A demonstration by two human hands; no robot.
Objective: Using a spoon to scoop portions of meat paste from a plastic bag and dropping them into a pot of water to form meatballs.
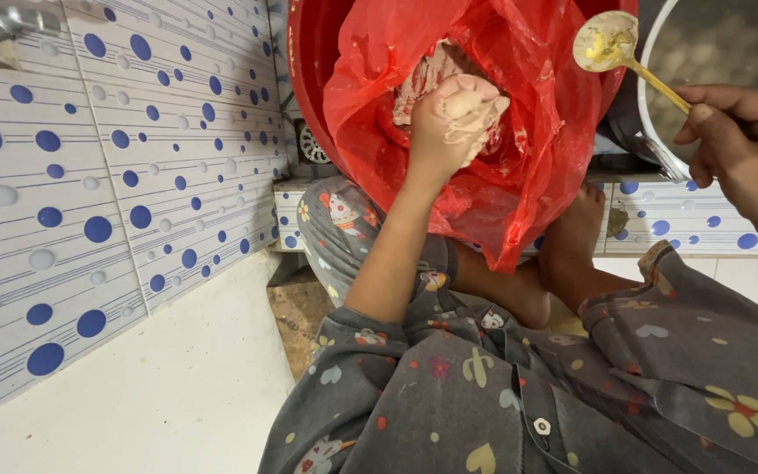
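A red basin (307, 70) holds a red plastic bag (528, 140) with a pale pinkish paste (421, 77) inside. My left hand (456, 114) reaches into the bag, smeared with the paste, its fingers closed around a lump of it. My right hand (739, 145) stays outside the bag at the right. It grips the thin golden handle of a spoon (605, 40). The spoon's bowl is coated in pale paste and hovers over the bag's upper right edge.
A white wall tiled with blue dots (89, 175) fills the left, with a metal tap (10, 19) in the corner. A white-rimmed vessel (649, 105) sits beside the basin. My bare foot (576, 230) rests under the bag, and grey patterned clothing (502, 386) covers my lap.
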